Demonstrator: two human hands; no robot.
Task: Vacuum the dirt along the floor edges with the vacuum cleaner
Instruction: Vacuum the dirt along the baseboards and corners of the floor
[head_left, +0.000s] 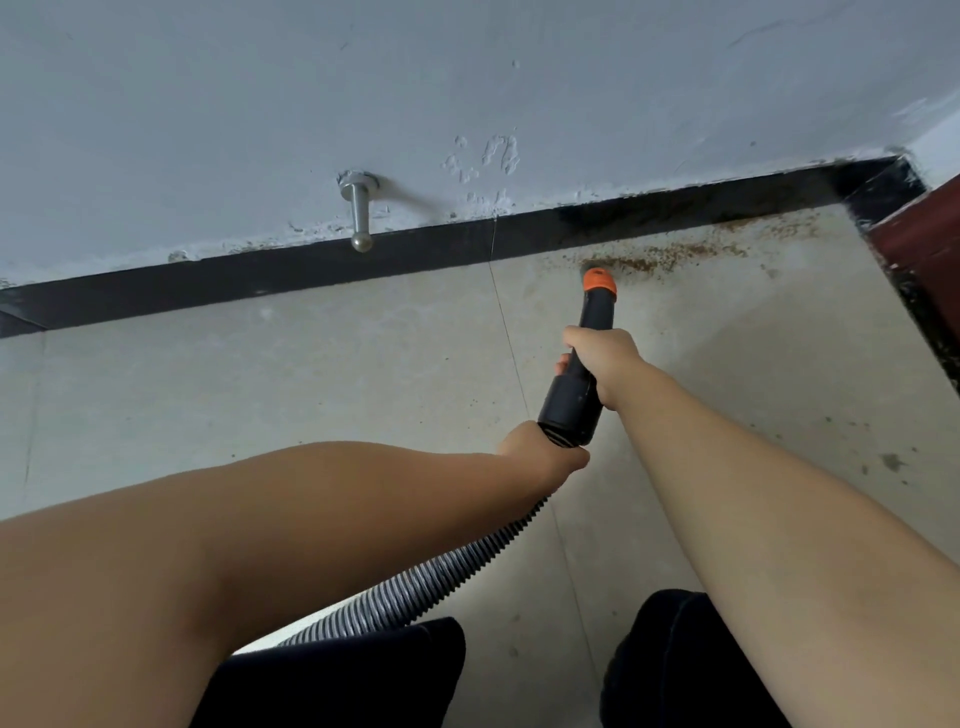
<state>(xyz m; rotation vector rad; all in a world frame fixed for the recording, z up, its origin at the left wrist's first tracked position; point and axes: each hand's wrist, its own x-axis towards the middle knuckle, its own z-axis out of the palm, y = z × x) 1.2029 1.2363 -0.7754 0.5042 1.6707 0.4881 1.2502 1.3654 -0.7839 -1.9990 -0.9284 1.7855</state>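
At the wall edge, near the corner: nozzle (599, 280) tip down on the floor (260, 395), at the left end of the dirt (675, 254), just short of the black skirting (363, 265).

Grip: my right hand (605, 358) is wrapped round the black tube (576, 384) just behind the orange collar, fingers curled under it, thumb side up. My left hand (540, 454) holds the rear end of the tube where the ribbed hose (415, 587) joins; the fingers themselves are hidden behind the cuff and my wrist, so I cannot tell how they lie, only that the hand is closed about the joint. Hose trails back under my left forearm, out of view between my knees.

Progress, judged from the floor as it lies:
- Edge to the left of the nozzle, under the door stop (358, 213), looks free of brown grit. Either cleaned or never dirty; I cannot say which.
- Brown band runs from the nozzle rightward along the skirting into the corner. Not yet picked up.
- Scattered dark specks on the floor at right, near the dark red frame (930, 234). Also left.

Estimate: the main deposit is barely started. Remaining: sweep right along the skirting, work the corner, then the right-hand edge.
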